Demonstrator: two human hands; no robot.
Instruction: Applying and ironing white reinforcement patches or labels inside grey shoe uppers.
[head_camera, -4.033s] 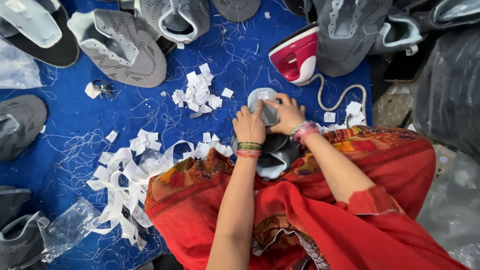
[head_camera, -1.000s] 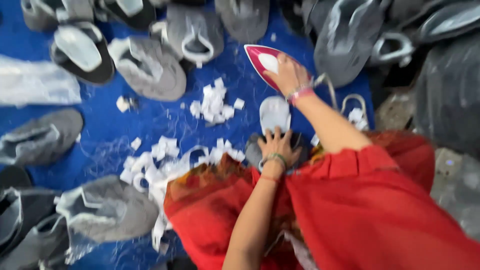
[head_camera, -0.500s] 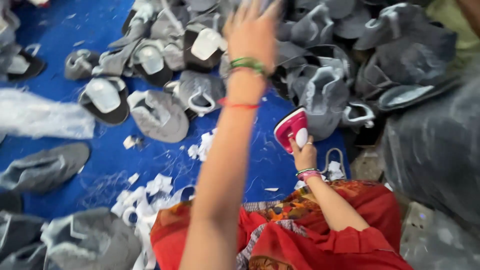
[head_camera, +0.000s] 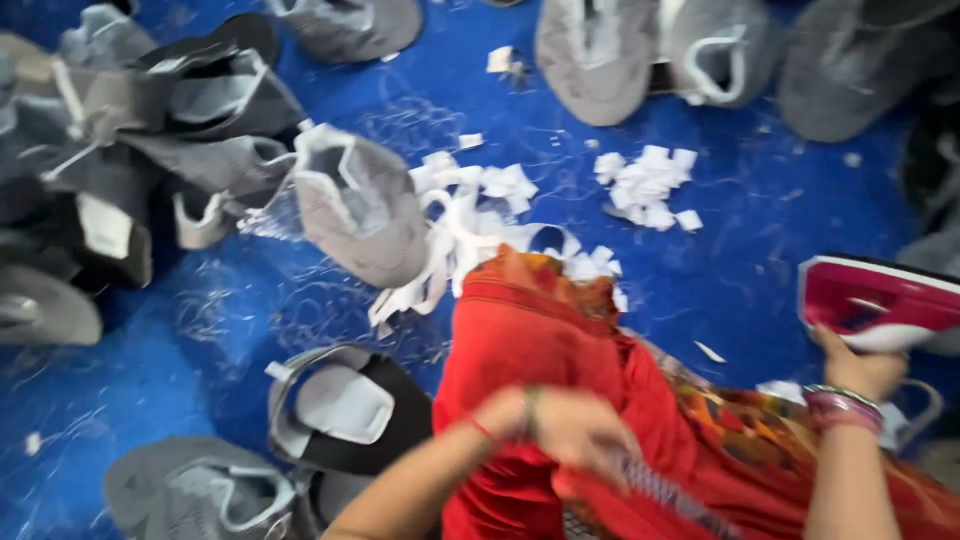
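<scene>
My right hand grips the pink and white clothes iron at the right edge, just above the blue sheet. My left hand is blurred and rests low over my red patterned garment, fingers curled. I cannot tell if it holds anything. A grey and black shoe upper lies just left of that hand. Another grey upper sits further up beside a tangle of white strips.
Several grey shoe uppers are piled at the left, along the top and at the bottom left. A heap of small white paper pieces lies on the sheet. Loose white threads are scattered about.
My left arm has come down from reaching high over the shoe pile to my lap. The view has swung left. My right hand stays on the iron.
</scene>
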